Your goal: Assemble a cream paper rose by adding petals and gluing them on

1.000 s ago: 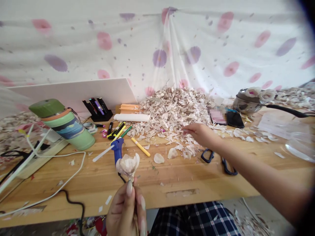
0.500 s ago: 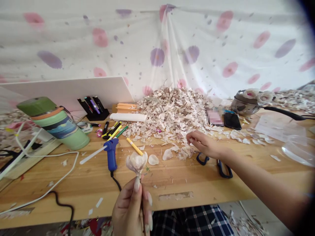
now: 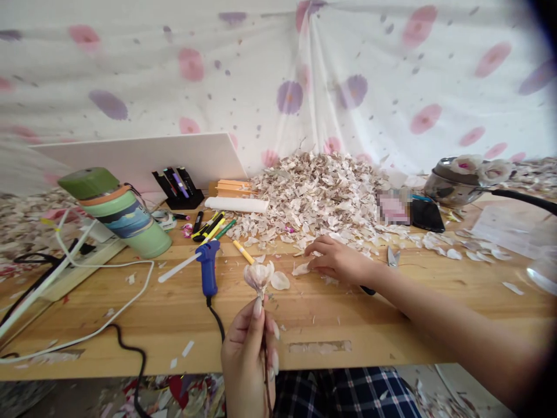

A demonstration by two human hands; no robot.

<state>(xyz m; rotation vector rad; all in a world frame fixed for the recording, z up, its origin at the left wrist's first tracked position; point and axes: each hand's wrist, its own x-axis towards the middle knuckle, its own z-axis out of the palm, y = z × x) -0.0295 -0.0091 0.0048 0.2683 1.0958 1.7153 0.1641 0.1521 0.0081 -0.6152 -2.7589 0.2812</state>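
Observation:
My left hand [image 3: 248, 354] pinches the thin stem of a small pale flower [image 3: 258, 274] built from petal-like husks and holds it upright over the table's front. My right hand [image 3: 337, 260] lies palm down on the wooden table [image 3: 174, 316], its fingertips on a loose pale petal [image 3: 301, 269] at the near edge of a big heap of dry husks [image 3: 319, 188]. Another single petal [image 3: 279, 281] lies just right of the flower. A blue glue gun [image 3: 208, 268] rests on the table left of the flower, with its black cord running toward me.
A green bottle [image 3: 117, 210] lies tilted at left, beside white cables and a power strip [image 3: 72, 270]. Coloured pens [image 3: 213, 226], a pen holder [image 3: 176, 187], a white roll [image 3: 237, 204], scissors [image 3: 391, 256] under my right wrist, a phone [image 3: 426, 215] and a pan [image 3: 456, 181] surround the heap.
My right hand has slid left and toward me, from the heap's edge onto the loose petal. The flower in my left hand now stands further right and higher, close to the right hand.

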